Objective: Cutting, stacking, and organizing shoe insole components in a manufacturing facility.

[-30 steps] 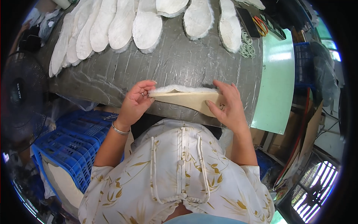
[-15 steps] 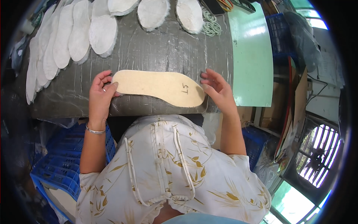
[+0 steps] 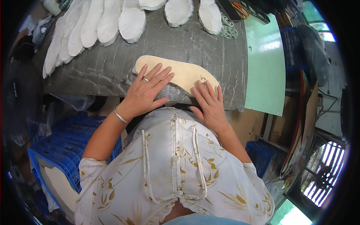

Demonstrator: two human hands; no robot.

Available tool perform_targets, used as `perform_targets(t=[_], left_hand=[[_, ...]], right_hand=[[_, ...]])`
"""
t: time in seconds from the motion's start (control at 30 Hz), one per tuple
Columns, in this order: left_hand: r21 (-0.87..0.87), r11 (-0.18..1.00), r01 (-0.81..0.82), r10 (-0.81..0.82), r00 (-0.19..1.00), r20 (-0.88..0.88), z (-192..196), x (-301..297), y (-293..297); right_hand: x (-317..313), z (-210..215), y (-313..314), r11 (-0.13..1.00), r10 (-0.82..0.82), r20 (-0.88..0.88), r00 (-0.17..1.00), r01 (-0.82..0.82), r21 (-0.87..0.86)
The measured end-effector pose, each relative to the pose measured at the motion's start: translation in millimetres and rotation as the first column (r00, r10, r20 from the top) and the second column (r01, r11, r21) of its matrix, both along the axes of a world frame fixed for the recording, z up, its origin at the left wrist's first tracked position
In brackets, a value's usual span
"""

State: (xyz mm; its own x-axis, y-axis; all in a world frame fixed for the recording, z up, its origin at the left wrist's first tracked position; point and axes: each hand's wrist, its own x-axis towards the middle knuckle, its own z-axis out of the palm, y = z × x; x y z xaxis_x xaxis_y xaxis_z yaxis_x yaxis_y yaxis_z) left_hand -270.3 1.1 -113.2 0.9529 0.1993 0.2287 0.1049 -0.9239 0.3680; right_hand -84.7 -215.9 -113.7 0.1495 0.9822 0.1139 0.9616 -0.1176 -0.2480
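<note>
A cream, foot-shaped insole [image 3: 183, 67] lies flat near the front edge of the grey, plastic-covered table [image 3: 157, 47]. Dark handwriting shows on its right, wider part. My left hand [image 3: 144, 90], with a ring and a bracelet, rests on the insole's left half, fingers stretched out and spread. Across the wider right end, my right hand [image 3: 210, 103] lies with its fingers extended and the thumb apart at the table's edge. Neither hand grips anything. A bit of pale fluff peeks out at the insole's left end.
White fluffy insoles [image 3: 132, 24] lie along the table's back and left side. A bundle of pale green bands [image 3: 228, 28] sits beside a dark box [image 3: 228, 9] at the back right. Right of it is a light green board [image 3: 264, 67]. Blue crates [image 3: 62, 144] stand below left.
Both hands have gone from pinching or flanking the insole's ends to lying flat on top of it. The insole is turned slightly, and the whole view has shifted.
</note>
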Motion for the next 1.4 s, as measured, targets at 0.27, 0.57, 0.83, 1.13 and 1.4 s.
perform_targets(t=[0.27,0.57,0.83,1.13,1.4], left_hand=[[0.037,0.998,0.044,-0.041,0.995,-0.087,-15.0,-2.8,-3.0],[0.074,0.996,0.053,-0.05,0.997,-0.051,0.9,24.3,-0.4],[-0.096,0.995,0.037,-0.018,0.982,0.186,13.0,79.5,-10.6],[-0.887,0.074,0.456,0.673,0.633,0.381,82.8,71.2,41.2],[-0.581,-0.348,0.736,0.708,0.612,0.352,38.7,70.5,35.6]], right_hand=[[-2.4,-6.3,-5.0,1.0,-0.018,-0.028,0.999,0.018,-0.018],[44.9,2.1,-7.7,0.991,-0.018,-0.191,0.981,0.043,0.128],[67.4,47.2,27.0,0.956,-0.059,-0.632,0.773,0.226,0.188],[70.0,69.2,61.0,0.865,0.201,-0.822,0.534,0.297,0.404],[26.8,57.9,77.0,0.95,0.12,-0.857,0.502,0.192,0.245]])
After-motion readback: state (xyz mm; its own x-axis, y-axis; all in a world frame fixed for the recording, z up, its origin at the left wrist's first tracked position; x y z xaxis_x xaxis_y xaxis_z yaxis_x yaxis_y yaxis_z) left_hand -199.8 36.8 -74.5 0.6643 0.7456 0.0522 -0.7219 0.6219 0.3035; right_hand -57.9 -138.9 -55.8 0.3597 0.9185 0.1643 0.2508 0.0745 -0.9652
